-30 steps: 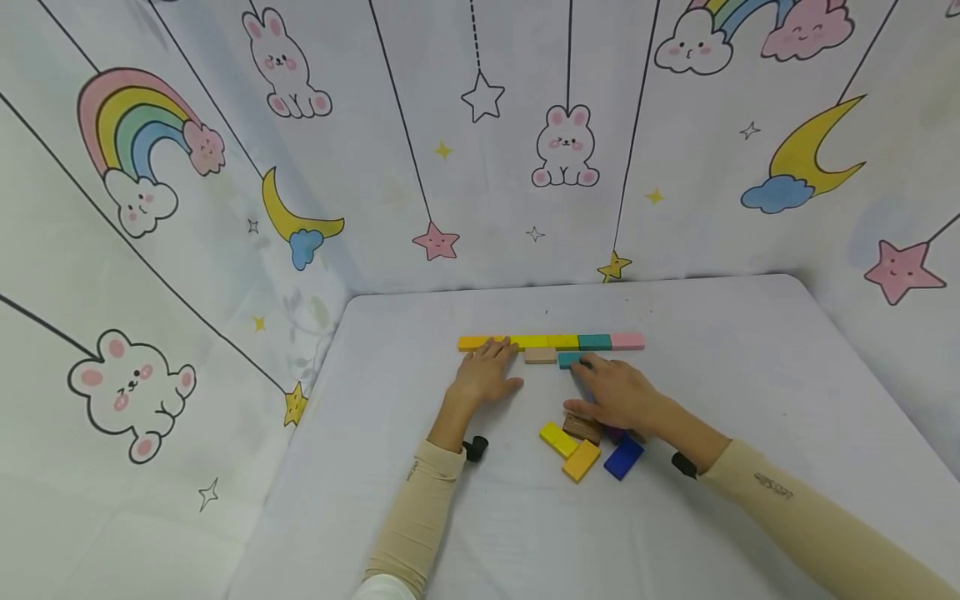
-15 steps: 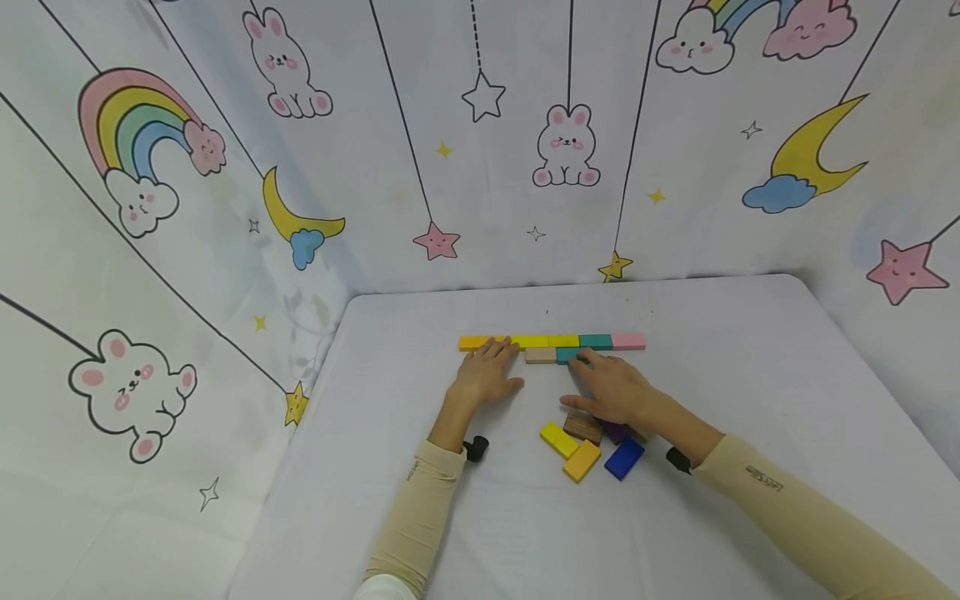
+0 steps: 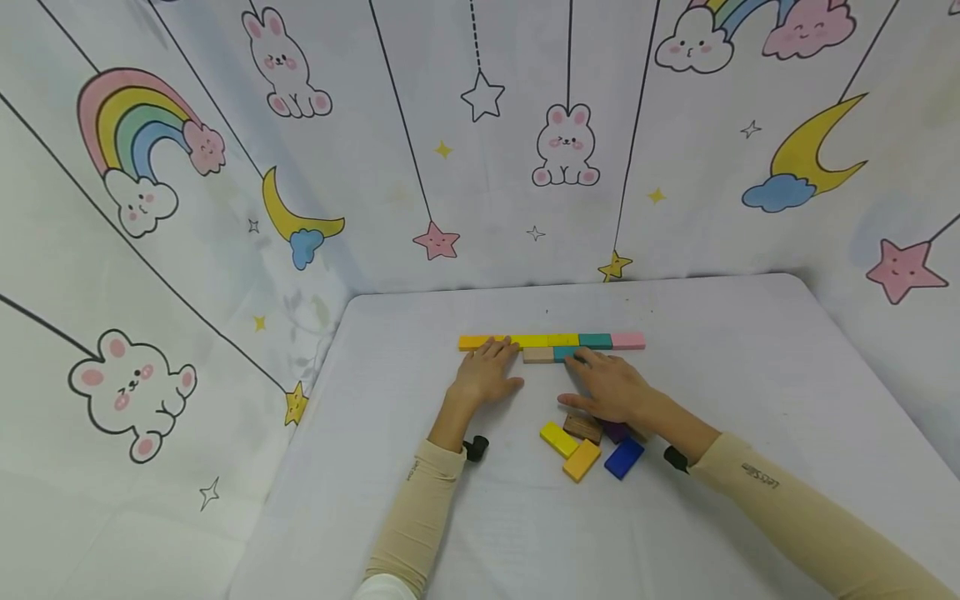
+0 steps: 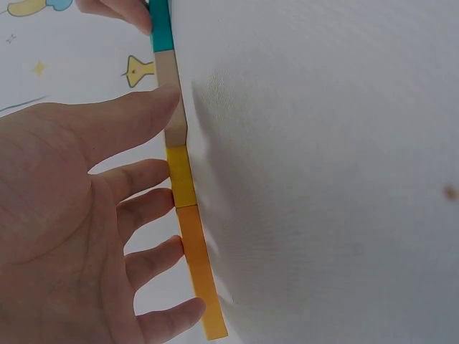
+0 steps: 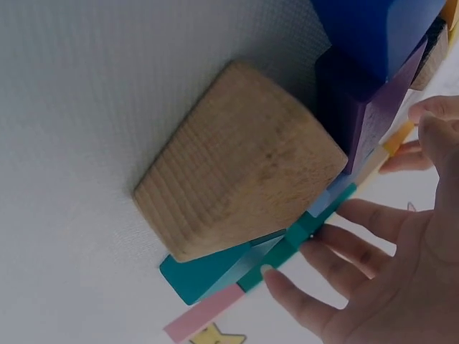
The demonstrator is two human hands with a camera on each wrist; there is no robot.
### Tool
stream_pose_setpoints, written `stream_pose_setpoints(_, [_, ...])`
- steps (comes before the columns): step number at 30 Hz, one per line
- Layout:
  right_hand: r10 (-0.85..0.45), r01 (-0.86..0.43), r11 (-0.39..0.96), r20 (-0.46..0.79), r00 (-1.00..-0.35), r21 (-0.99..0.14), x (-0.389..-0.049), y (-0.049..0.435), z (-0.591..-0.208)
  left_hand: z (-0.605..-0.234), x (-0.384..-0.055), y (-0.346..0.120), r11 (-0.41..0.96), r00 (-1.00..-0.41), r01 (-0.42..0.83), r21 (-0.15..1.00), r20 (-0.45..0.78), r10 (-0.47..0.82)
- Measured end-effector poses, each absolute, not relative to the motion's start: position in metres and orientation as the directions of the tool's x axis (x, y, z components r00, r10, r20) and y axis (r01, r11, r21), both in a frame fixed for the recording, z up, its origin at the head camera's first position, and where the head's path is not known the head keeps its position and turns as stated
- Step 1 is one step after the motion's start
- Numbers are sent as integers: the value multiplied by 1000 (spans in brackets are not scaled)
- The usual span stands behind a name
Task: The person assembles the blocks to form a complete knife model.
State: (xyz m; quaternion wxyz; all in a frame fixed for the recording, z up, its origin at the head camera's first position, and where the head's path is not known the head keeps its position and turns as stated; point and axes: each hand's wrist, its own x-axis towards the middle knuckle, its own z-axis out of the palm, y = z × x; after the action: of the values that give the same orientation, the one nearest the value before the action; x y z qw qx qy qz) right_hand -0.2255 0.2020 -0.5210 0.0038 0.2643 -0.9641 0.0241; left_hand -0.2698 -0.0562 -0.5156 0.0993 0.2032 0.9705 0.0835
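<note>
A long row of flat blocks runs across the table: an orange block [image 3: 471,342], yellow blocks [image 3: 532,341], a teal block [image 3: 595,341] and a pink block [image 3: 628,341]. In front of it a beige block [image 3: 537,356] and a second teal block [image 3: 562,354] stand end to end. My left hand [image 3: 483,375] touches the orange and yellow end with spread fingertips; its thumb overlaps the beige block in the left wrist view. My right hand [image 3: 615,387] presses the front teal block with its fingertips, thumb held apart, and partly covers that block.
Nearer me lie loose blocks: a brown block [image 3: 582,427], a yellow block [image 3: 558,439], an orange block [image 3: 581,461], a blue block [image 3: 624,457] and a purple block [image 3: 615,431]. A wooden block [image 5: 237,158] shows large under my right wrist. A patterned cloth stands behind the table.
The front teal block has slid left against the beige one, closing a small gap, and both have shifted slightly left. My right hand moved left with them; my left hand stayed put.
</note>
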Motion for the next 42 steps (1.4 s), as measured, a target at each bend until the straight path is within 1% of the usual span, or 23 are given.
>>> stream_pose_setpoints(7, [-507, -508, 860, 21, -862, -55, -226, 201, -521, -518, -273, -55, 913, -898, 363, 187, -192, 397])
stream_pose_setpoints(13, [-507, -507, 860, 26, -862, -63, -225, 201, -521, -516, -270, -55, 905, -899, 368, 212, -168, 405])
stream_pose_setpoints(21, [-492, -493, 866, 24, -870, -85, -225, 202, -523, -515, -269, -55, 906, -900, 366, 215, -167, 403])
stream_pose_setpoints(31, [-492, -492, 867, 23, -870, -83, -223, 201, -523, -521, -274, -56, 910, -899, 367, 194, -179, 401])
stream_pose_setpoints(42, [-492, -491, 866, 15, -871, -93, -224, 198, -526, -517, -270, -57, 898, -896, 382, 220, -151, 418])
